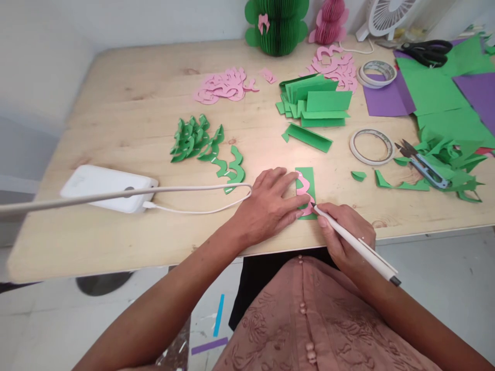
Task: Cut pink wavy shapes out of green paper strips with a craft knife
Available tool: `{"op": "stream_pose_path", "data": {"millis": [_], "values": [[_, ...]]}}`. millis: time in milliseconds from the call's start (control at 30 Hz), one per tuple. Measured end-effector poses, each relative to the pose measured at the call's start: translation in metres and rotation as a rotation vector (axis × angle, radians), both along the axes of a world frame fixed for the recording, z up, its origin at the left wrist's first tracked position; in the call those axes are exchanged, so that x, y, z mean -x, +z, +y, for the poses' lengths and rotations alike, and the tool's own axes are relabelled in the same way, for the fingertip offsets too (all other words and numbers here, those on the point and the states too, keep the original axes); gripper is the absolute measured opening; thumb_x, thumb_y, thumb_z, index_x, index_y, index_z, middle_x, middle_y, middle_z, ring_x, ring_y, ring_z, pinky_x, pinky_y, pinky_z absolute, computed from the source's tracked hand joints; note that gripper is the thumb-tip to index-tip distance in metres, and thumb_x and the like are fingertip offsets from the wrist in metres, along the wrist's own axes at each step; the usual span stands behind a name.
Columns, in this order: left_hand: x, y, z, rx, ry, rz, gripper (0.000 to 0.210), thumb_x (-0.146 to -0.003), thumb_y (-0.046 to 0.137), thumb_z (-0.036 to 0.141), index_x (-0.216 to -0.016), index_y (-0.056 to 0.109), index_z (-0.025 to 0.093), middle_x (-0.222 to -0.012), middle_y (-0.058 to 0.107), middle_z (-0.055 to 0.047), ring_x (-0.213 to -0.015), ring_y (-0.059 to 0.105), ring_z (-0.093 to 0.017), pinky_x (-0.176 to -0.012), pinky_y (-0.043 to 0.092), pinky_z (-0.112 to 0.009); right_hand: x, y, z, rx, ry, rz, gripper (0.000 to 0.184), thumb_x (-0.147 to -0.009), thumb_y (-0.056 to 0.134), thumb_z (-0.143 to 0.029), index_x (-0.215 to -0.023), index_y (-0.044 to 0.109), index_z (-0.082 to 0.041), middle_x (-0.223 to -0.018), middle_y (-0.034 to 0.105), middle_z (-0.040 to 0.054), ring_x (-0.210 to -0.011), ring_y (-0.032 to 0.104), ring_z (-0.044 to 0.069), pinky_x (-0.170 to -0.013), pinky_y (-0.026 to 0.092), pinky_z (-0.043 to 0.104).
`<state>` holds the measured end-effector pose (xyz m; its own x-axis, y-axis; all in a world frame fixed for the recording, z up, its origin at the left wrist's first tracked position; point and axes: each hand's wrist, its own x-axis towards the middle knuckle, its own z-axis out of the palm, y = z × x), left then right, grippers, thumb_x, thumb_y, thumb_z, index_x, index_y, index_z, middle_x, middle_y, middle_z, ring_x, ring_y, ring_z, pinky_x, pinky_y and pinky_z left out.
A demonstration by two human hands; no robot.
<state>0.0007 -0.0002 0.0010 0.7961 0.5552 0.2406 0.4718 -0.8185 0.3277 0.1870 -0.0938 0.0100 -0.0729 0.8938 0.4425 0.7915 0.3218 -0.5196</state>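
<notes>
A person bends over a wooden table [139,103], the right hand [350,232] gripping a white pen [359,246] whose tip meets the edge of a pink wavy cutout [304,181]. The cutout lies on a green card [310,178] near the table's front edge, where the left hand [266,206] is spread flat, grasping nothing, its fingertips pinning the paper down. The pen appears to be tracing the wavy shape; how much of the line is drawn cannot be told.

Signs of finished work lie close by: a cluster of green wavy pieces [189,140] to the left, already cut, some bearing small white strips, and two heaps of pink cutouts [226,86] farther back. Green scraps [460,154] at right, beside blue-handled snips [429,172], suggest trimming done.

Plenty seems left. The card under the pen is uncut, and a stack of folded green cards [328,101] behind it looks largely unworked. At the back stand a green honeycomb paper ornament [278,38] and a pink one, the green bearing a small pink piece.
</notes>
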Motion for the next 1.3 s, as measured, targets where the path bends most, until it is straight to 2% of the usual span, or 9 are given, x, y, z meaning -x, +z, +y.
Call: {"op": "stream_pose_path", "data": {"millis": [233, 467, 567, 700, 933, 1300], "values": [[-0.0003, -0.0017, -0.0008, -0.011, 0.007, 0.007, 0.026, -0.096, 0.053, 0.034, -0.119, 0.065, 0.028, -0.139, 0.048, -0.012, -0.131, 0.038, -0.034, -0.109, 0.034, -0.054, 0.0005, -0.0014, -0.001, 0.021, -0.021, -0.014, 0.016, -0.095, 0.052, -0.02, -0.107, 0.063, -0.02, -0.084, 0.071, 0.0036, -0.069, 0.063, 0.016, -0.064, 0.049, 0.029], [0.0006, -0.0012, -0.0008, 0.003, 0.004, 0.009, 0.026, -0.096, 0.053, 0.033, -0.119, 0.065, 0.029, -0.141, 0.046, -0.011, -0.132, 0.037, -0.034, -0.11, 0.033, -0.054, -0.0057, 0.0015, -0.0028, 0.124, -0.092, 0.151, 0.013, -0.094, 0.053, -0.027, -0.1, 0.064, -0.024, -0.092, 0.073, 0.0022, -0.081, 0.068, 0.017, -0.071, 0.052, 0.03], [0.0007, -0.0009, -0.0007, 0.011, 0.004, 0.017, 0.026, -0.095, 0.054, 0.033, -0.118, 0.065, 0.029, -0.14, 0.046, -0.011, -0.132, 0.037, -0.034, -0.11, 0.033, -0.054, -0.0062, 0.0034, -0.0042, 0.167, -0.124, 0.165, 0.01, -0.093, 0.055, -0.027, -0.093, 0.064, -0.024, -0.083, 0.073, 0.0008, -0.076, 0.069, 0.017, -0.069, 0.052, 0.03], [0.0007, -0.0004, -0.0004, 0.012, 0.0, 0.026, 0.026, -0.095, 0.054, 0.033, -0.118, 0.065, 0.029, -0.141, 0.046, -0.011, -0.131, 0.037, -0.034, -0.11, 0.032, -0.055, -0.0043, 0.0009, -0.0042, 0.144, -0.151, 0.169, 0.006, -0.09, 0.058, -0.025, -0.087, 0.062, -0.023, -0.075, 0.07, -0.0012, -0.067, 0.067, 0.015, -0.061, 0.051, 0.028], [0.0007, 0.0003, -0.0002, 0.014, -0.002, 0.02, 0.024, -0.095, 0.054, 0.033, -0.116, 0.065, 0.029, -0.14, 0.047, -0.011, -0.131, 0.037, -0.034, -0.109, 0.033, -0.055, -0.002, -0.0011, -0.0006, 0.096, -0.156, 0.08, 0.007, -0.086, 0.057, -0.023, -0.079, 0.06, -0.023, -0.065, 0.067, -0.0028, -0.048, 0.054, 0.012, -0.048, 0.041, 0.025], [0.0007, 0.0007, -0.0001, 0.026, 0.001, 0.026, 0.026, -0.095, 0.054, 0.033, -0.118, 0.065, 0.028, -0.141, 0.046, -0.011, -0.132, 0.037, -0.034, -0.111, 0.031, -0.054, -0.0017, -0.0003, 0.0005, 0.094, -0.134, 0.047, 0.008, -0.087, 0.056, -0.024, -0.08, 0.06, -0.022, -0.066, 0.066, -0.0025, -0.049, 0.052, 0.011, -0.047, 0.039, 0.025]]}}
